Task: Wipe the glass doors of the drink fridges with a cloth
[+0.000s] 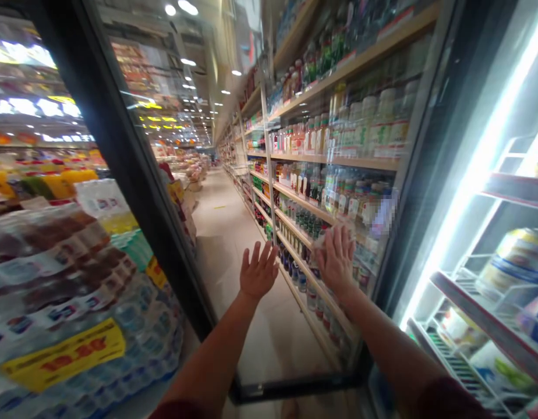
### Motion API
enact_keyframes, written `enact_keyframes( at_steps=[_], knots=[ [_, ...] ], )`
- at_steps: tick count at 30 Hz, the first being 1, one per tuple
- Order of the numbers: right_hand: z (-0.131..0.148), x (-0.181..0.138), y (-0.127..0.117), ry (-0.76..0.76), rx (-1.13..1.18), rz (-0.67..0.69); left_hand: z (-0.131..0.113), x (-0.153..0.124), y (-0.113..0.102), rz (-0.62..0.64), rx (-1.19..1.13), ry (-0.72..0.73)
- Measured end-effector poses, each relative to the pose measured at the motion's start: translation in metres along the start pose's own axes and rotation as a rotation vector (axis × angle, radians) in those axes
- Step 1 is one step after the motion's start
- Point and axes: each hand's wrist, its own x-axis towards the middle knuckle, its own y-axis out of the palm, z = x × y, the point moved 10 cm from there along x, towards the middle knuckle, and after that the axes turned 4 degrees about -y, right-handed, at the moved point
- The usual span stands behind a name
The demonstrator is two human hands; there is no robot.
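A glass door [225, 314] in a black frame [116, 151] fills the middle of the view, and store shelves show through it. My left hand [259, 271] is raised at the glass with its palm forward and its fingers spread. To its right, my right hand [336, 259] is held flat against the door, its fingers stretched up. A pale smear shows behind the right fingertips; whether it is a reflection or a thin cloth I cannot tell. Neither hand is around anything.
Right of the door, a lit cooler holds wire shelves [448, 337] with packages, including a can-like container [516, 262]. Stacked bottle packs [55, 279] with a yellow price sign [68, 355] stand on the left. Beyond the glass run bottle shelves [330, 157] and an aisle floor [216, 212].
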Motion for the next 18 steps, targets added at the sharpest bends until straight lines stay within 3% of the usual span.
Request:
enact_keyframes(
  at_steps=[3,8,10,16,18],
  knots=[
    [-0.01,0.018,-0.01,0.014,-0.04,-0.112,0.0,0.0,0.0,-0.002,-0.01,-0.003],
    [-0.011,-0.048,0.007,-0.037,-0.088,-0.126,-0.001,0.0,-0.001,-0.01,-0.016,-0.012],
    [-0.006,-0.057,0.01,-0.009,-0.075,-0.139,0.0,0.0,-0.001,-0.01,-0.02,-0.017],
    [0.029,0.024,0.003,0.032,0.03,-0.104,0.003,-0.002,0.004,0.004,-0.034,-0.023],
    [0.037,0.032,0.003,0.004,0.023,-0.115,0.003,-0.004,0.005,0.013,-0.034,-0.023]
  ],
)
